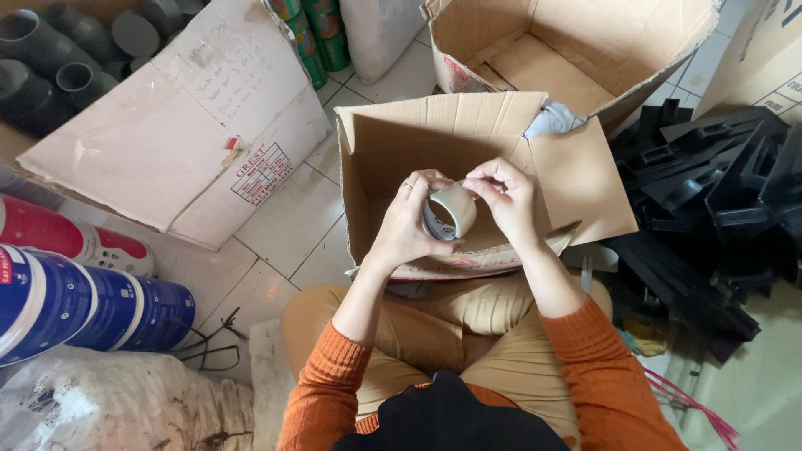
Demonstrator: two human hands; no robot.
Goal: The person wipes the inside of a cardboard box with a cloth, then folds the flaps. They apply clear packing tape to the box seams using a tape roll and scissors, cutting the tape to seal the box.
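Left hand: wrapped around a short grey plastic pipe fitting, smooth and round, its hollow end facing up; a ring shows on one finger.
Right hand: fingertips pinching the fitting's rim at 1 o'clock.
Fitting's place: held over the open cardboard box, near its front edge.
Box: brown, corrugated, flaps spread.
At 12 o'clock: a second, larger carton, matte brown.
At 3 o'clock: heap of black angular plastic parts.
At 9 o'clock: glossy blue and red cans lying on white floor tiles.
At 10 o'clock: dark round pipe sockets.
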